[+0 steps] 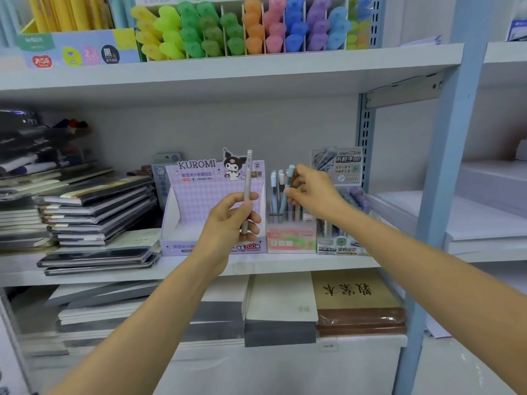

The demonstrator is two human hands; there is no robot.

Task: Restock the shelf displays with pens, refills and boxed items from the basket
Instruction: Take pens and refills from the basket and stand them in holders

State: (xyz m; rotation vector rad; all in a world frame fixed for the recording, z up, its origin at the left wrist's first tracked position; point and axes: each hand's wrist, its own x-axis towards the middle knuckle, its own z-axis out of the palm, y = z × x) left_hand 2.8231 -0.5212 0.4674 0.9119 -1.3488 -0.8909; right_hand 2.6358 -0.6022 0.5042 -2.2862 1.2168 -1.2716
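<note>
Item one: a light blue pen (pixel 283 205) stands tilted among the pens in a clear display holder (pixel 291 238), which is marked "FRUIT SODA" on its pastel front. The right hand (pixel 312 192) has its grip closed on this pen, fingertips pinching the upper barrel just below the cap.

Item two: a grey pen (pixel 247 178) is held upright in front of the shelf, left of the holder. The left hand (pixel 228 223) has its grip closed round the lower half, with fingers and thumb curled about the barrel.

Directly behind the grey pen is a lilac display box (pixel 196 201) headed "KUROMI", with a cartoon figure on its top edge and "200" printed on the front lip. It touches the left side of the holder.

On the holder's right stands a third display (pixel 339 246) labelled "05 2B", with "不脏手" on its header card (pixel 338 166).

All three stand on the middle shelf (pixel 285 262). Stacked dark notebooks (pixel 97 206) lie at the left of it.

The shelf above carries highlighters (pixel 228 29) sorted by colour from yellow to blue. The shelf below holds a brown book (pixel 356 292) bearing Chinese characters.
</note>
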